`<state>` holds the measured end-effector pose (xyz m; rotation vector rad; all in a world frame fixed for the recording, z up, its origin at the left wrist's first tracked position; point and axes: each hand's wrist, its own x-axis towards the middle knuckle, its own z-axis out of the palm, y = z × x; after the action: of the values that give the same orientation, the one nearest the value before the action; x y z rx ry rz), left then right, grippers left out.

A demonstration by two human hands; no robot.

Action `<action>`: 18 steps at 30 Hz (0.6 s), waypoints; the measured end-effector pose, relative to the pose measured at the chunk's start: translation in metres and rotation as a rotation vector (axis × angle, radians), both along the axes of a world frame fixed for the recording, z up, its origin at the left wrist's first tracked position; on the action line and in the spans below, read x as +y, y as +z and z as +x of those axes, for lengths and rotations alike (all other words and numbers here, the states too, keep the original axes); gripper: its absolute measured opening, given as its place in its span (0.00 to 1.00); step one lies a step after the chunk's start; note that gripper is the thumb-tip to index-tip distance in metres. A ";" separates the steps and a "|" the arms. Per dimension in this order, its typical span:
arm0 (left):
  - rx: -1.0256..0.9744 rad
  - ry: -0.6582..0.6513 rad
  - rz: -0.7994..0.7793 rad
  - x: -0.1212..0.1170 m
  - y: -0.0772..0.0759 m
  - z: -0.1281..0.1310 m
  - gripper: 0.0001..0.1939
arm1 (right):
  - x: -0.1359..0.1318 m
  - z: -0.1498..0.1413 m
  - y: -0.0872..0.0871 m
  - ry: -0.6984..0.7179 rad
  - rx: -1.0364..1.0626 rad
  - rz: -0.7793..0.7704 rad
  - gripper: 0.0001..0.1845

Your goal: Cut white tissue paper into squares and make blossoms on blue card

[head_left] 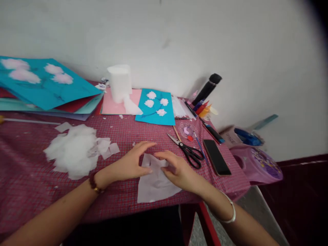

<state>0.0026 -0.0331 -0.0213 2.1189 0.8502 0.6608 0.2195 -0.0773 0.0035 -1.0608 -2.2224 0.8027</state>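
A thin white tissue sheet (157,188) lies on the checked cloth near the table's front edge, with creases in it. My left hand (130,162) is at its upper left, thumb and fingers spread apart in a C shape, the thumb tip over the sheet. From the right, my right hand (180,171) reaches over the sheet with curved fingers; a gap shows between forefinger and thumb. Neither hand visibly grips the sheet. Black-handled scissors (188,150) lie just beyond my right hand. To the left of my left hand is a pile of white tissue pieces (73,150).
A tissue roll (119,82) stands at the back on pink paper (107,102). Beside it is a blue card (155,118) with painted blossoms. Larger blue sheets (77,89) lie at left. A phone (217,158), paint bottles (205,111) and a purple container (258,167) are at right.
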 end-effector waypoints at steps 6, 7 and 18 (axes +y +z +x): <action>-0.082 -0.119 -0.135 -0.002 0.014 -0.004 0.06 | -0.011 0.008 0.014 0.003 -0.003 0.101 0.26; -0.102 -0.145 -0.219 -0.001 0.015 -0.004 0.02 | -0.010 0.012 0.013 -0.062 0.045 0.077 0.25; -0.161 0.120 -0.799 0.014 0.006 -0.009 0.09 | 0.033 0.021 -0.015 -0.006 0.503 -0.989 0.34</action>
<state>-0.0066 -0.0194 -0.0153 1.2903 0.9527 0.4366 0.2407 -0.0447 -0.0112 -1.0755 -1.3531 2.0054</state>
